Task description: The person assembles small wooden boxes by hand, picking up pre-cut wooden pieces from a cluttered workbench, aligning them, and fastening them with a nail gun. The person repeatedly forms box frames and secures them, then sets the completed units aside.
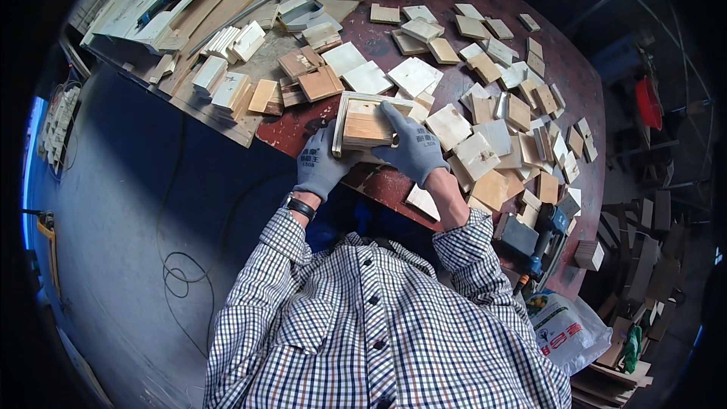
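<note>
Both my hands wear grey work gloves. Between them, over the front edge of the dark red table [291,133], is a small open wooden box [340,125] with a stack of wood blocks [368,123] inside it. My left hand [322,163] grips the box's near left corner, its fingers partly hidden underneath. My right hand [411,144] clasps the right side, the thumb lying along the top by the blocks. Behind the box lie pale square wood pieces [368,77], apart from my hands.
Loose wood offcuts [477,155] cover the table's right half. A blue power tool [547,235] lies at the right front edge, above a white printed sack [564,326]. Stacked blocks [229,91] stand on boards at the left. A cable [189,276] coils across the floor.
</note>
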Demonstrator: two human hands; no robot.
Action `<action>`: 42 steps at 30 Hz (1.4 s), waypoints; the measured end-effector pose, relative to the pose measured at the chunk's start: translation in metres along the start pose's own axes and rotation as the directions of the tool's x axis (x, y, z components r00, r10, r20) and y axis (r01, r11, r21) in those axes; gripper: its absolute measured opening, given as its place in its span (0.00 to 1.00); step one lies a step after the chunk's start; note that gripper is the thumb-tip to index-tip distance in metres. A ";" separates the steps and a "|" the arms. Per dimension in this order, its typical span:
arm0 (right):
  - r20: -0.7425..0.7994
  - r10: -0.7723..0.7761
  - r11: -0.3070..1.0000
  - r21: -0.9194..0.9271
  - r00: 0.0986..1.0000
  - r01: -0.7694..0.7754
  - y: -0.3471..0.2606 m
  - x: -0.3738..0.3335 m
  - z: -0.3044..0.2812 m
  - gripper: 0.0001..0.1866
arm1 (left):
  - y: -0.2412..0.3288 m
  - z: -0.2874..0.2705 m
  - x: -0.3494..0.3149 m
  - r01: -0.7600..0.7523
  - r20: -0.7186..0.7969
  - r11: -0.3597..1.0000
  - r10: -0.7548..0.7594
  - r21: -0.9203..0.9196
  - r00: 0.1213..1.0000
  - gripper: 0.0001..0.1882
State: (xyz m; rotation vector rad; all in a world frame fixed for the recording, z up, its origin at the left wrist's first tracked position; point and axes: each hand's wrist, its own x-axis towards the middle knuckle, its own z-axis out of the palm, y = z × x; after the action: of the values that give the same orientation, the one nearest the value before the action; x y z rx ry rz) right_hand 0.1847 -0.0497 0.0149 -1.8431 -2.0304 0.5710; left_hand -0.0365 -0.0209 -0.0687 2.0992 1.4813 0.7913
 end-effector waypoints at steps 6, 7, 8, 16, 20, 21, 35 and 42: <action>0.018 0.065 0.967 0.247 0.998 -0.067 0.005 0.000 0.007 0.50 | 0.001 0.003 0.000 0.003 -0.001 0.999 -0.003 0.037 1.000 0.44; -0.002 0.063 0.954 0.293 0.998 -0.059 0.006 0.000 0.010 0.49 | -0.004 0.006 0.000 -0.005 -0.009 0.999 0.005 0.047 1.000 0.45; -0.011 0.079 0.924 0.376 0.997 -0.069 0.006 0.003 0.011 0.48 | -0.005 0.007 0.001 -0.015 -0.014 0.998 0.016 0.056 1.000 0.45; 0.023 0.304 0.489 0.854 0.953 -0.176 -0.004 0.009 0.026 0.38 | 0.003 0.001 0.001 0.026 0.028 0.999 -0.027 0.040 0.999 0.45; 0.062 0.379 0.171 0.976 0.923 -0.136 -0.003 -0.020 -0.002 0.38 | 0.004 0.001 0.001 0.007 0.004 1.000 -0.008 0.027 1.000 0.45; 0.032 0.395 0.170 0.980 0.918 -0.108 -0.003 -0.032 -0.012 0.37 | -0.001 0.002 -0.002 0.021 0.001 0.999 -0.021 0.028 1.000 0.45; -0.251 0.310 0.947 0.168 0.917 -0.274 0.065 -0.137 -0.003 0.33 | 0.015 0.006 -0.001 -0.029 -0.093 0.999 0.031 0.019 0.995 0.40; -0.361 0.295 0.853 -0.319 0.885 -0.414 0.020 -0.126 -0.023 0.25 | 0.000 0.014 -0.004 -0.109 -0.161 0.993 0.116 0.052 0.980 0.40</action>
State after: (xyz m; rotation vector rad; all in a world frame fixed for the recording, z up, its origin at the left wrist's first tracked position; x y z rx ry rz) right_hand 0.2263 -0.1721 0.0265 -2.3994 -1.6877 -0.0480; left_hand -0.0275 -0.0251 -0.0798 2.2119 1.4843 1.0047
